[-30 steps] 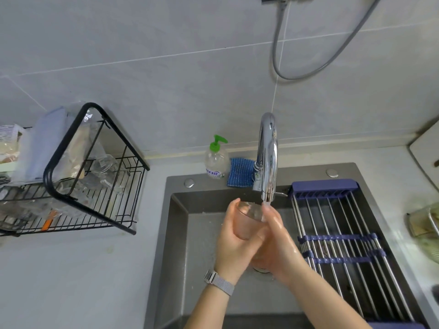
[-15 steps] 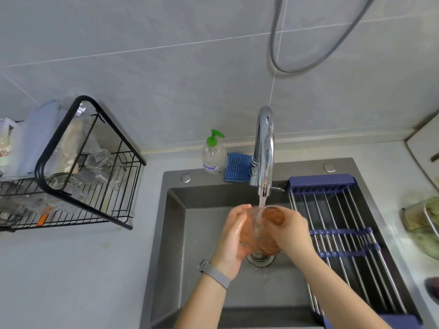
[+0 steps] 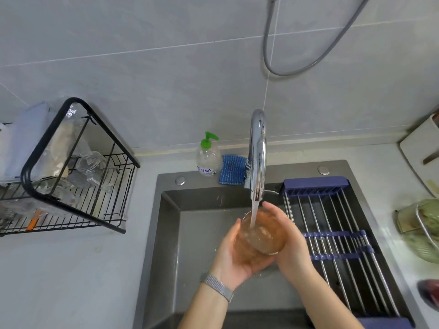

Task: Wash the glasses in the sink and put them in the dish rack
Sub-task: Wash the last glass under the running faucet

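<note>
A clear glass (image 3: 261,233) is held over the grey sink (image 3: 171,233), tilted with its mouth toward the faucet (image 3: 257,157). Running water pours into it. My left hand (image 3: 234,260) cups the glass from below and the left. My right hand (image 3: 288,243) grips its right side, fingers curled over the rim. The black wire dish rack (image 3: 71,186) stands on the counter at the left and holds several clear glasses (image 3: 92,167).
A roll-up drying rack (image 3: 337,238) with blue bars covers the sink's right part. A green-pump soap bottle (image 3: 207,157) and a blue sponge (image 3: 232,169) sit behind the sink. A green bowl (image 3: 425,229) stands on the right counter. A grey hose (image 3: 308,62) hangs on the wall.
The glass has tilted so that its mouth faces the faucet and the stream runs into it. My right hand has shifted from inside the glass to its outer right side.
</note>
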A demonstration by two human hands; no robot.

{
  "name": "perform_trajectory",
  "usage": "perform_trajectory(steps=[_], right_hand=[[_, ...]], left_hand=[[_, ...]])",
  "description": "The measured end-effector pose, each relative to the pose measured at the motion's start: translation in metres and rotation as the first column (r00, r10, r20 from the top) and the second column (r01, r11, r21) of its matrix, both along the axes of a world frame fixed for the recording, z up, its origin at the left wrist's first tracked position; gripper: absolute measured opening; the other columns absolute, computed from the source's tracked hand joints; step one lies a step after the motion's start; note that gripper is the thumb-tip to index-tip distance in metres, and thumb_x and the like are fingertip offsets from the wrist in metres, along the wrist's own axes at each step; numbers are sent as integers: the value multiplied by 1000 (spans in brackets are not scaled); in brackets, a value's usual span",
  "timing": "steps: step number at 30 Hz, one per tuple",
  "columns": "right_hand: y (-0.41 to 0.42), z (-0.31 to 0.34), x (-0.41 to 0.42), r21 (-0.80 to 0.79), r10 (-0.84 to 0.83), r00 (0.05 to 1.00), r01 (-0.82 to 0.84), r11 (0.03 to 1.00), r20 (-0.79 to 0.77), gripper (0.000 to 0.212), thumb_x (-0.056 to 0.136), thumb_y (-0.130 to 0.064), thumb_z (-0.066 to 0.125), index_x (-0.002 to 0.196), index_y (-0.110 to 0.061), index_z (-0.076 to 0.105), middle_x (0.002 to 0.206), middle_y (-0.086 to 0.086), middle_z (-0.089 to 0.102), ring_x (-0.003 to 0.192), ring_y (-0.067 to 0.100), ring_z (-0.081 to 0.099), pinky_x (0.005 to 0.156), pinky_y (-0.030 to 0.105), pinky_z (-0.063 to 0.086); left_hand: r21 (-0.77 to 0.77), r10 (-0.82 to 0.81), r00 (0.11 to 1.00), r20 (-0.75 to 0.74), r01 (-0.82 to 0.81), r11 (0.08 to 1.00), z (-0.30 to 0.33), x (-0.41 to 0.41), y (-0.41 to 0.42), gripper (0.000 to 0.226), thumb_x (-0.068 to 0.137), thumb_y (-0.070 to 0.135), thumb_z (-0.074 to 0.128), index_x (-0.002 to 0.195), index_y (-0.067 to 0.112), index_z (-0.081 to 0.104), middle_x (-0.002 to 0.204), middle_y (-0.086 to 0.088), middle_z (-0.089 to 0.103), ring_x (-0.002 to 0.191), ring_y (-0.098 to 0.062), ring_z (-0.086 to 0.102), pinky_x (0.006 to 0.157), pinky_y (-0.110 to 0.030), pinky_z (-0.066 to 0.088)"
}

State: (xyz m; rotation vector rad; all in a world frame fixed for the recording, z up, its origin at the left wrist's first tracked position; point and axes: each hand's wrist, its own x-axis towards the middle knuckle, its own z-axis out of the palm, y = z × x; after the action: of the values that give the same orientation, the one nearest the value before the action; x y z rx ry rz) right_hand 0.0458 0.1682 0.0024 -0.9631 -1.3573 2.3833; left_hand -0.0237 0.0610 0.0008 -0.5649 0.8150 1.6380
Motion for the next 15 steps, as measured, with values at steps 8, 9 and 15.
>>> perform_trajectory(steps=[8,9,15], right_hand=[[-16,10,6,386,103,992,-123,914,73,99,51,-42,84,139,-26,43,115,-2,70,111,9,64,102,41,49],[-14,2,5,382,108,988,-142,913,110,97,48,-48,82,136,-28,46,111,-4,71,107,6,65,99,38,52],[-16,-7,-10,207,166,980,-186,961,110,52,77,-65,53,112,-29,68,113,1,72,111,18,66,96,34,51]], left_hand=[[-10,-143,955,-260,146,989,-9,6,-16,63,89,61,48,125,12,66,123,-16,67,106,-31,67,82,-47,56],[-64,-184,924,-336,172,983,-13,7,-21,70,83,67,50,127,14,64,124,-14,67,108,-29,67,82,-47,56],[-34,-149,679,-719,180,983,-17,3,-37,108,44,42,96,133,11,43,119,-7,70,109,-21,67,84,-34,57]])
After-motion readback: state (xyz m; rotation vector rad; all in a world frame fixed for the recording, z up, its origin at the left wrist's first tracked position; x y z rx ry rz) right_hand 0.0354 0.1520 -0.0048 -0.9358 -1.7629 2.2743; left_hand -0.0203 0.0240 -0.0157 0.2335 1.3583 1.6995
